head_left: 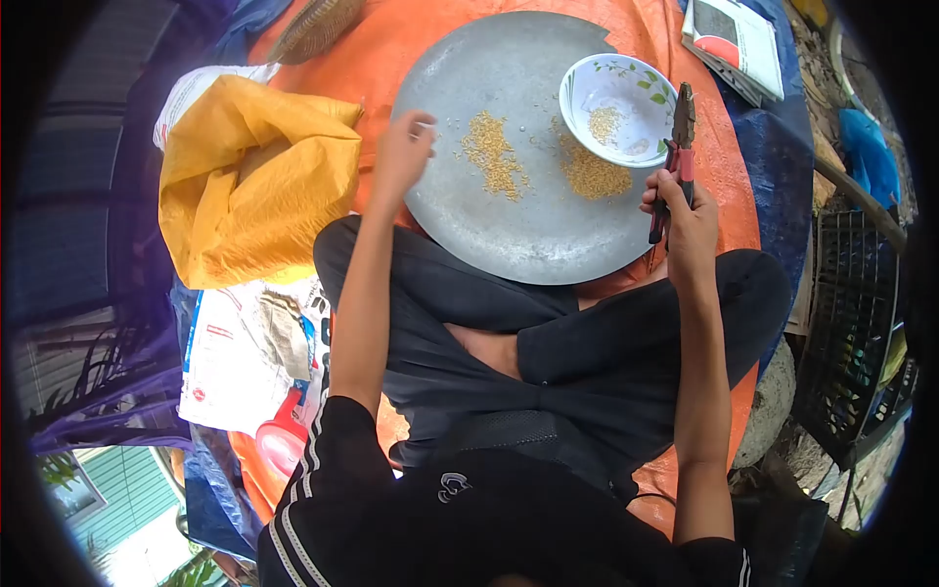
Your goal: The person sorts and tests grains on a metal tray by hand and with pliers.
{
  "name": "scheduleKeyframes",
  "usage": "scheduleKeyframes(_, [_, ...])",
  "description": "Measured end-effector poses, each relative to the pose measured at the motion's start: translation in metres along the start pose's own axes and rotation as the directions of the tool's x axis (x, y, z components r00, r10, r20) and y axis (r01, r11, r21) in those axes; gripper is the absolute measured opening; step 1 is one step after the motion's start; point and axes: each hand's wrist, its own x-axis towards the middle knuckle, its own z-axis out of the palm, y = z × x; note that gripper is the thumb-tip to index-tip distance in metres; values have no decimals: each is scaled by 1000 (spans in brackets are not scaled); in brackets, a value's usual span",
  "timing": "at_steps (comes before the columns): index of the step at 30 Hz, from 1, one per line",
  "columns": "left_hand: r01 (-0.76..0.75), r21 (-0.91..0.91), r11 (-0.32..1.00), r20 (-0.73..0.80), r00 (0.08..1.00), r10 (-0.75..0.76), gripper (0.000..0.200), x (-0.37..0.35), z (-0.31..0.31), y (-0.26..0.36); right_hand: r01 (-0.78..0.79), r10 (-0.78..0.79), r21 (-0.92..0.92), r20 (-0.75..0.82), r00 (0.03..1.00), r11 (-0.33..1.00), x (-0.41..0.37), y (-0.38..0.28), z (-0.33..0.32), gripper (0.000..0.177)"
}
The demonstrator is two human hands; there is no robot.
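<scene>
My right hand (688,213) is wrapped round the handles of a pair of pliers (684,127) with red and black grips, the jaws pointing away from me. Beside the pliers, a white bowl (575,90) with a green leaf pattern stands on a large round metal tray (509,249). A few golden grains (604,121) lie inside the bowl. On the tray are two heaps, one loose grain heap (495,157) near the middle and another grain heap (597,178) by the bowl. My left hand (403,155) hovers at the tray's left edge, fingers loosely curled and apart.
A yellow sack (259,186) lies left of the tray on an orange tarp (738,210). White printed bags (235,352) and a pink-red object (282,440) are by my left side. Folded papers (734,49) lie at the upper right, and a black crate (849,323) stands at far right.
</scene>
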Motion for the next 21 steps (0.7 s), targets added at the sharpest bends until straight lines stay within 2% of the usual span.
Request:
scheduleKeyframes(1, [8,-5,1000,-4,1000,-8,18,-3,10,-8,15,-14,-36,23,1000,999,-1,1,2,23])
scheduleKeyframes(3, [-239,210,948,118,969,218,18,-5,27,-16,21,-16,-90,50,999,996,-5,4,6,22])
scheduleKeyframes(4, [-235,205,950,115,970,215,18,-5,31,-17,29,-19,-139,69,997,990,-6,6,7,22])
scheduleKeyframes(6, [-247,366,897,213,961,178,16,-6,37,-15,35,-16,-170,113,993,985,-9,10,10,22])
scheduleKeyframes(7, [-227,358,906,215,964,157,16,-9,39,-17,33,-1,-199,160,987,979,-11,15,15,22])
scheduleKeyframes(9, [-279,378,883,421,901,105,14,-7,38,-14,9,27,-212,167,986,977,-14,15,23,23])
scheduleKeyframes(10, [-263,375,889,420,903,90,14,-7,36,-12,25,23,-232,200,980,972,-15,14,26,23])
scheduleKeyframes(12, [-293,391,872,511,858,59,15,-8,36,-11,31,34,-263,238,971,964,-17,16,32,23])
scheduleKeyframes(16, [-278,446,851,514,858,11,15,-10,38,-12,68,36,-319,311,950,945,-18,22,37,21])
scheduleKeyframes(19, [-345,420,839,523,848,86,14,-13,43,-10,83,39,-361,317,948,929,-17,24,38,19])
scheduleKeyframes(21, [-347,429,834,539,839,72,13,-14,48,-9,99,32,-370,331,943,924,-17,24,36,19])
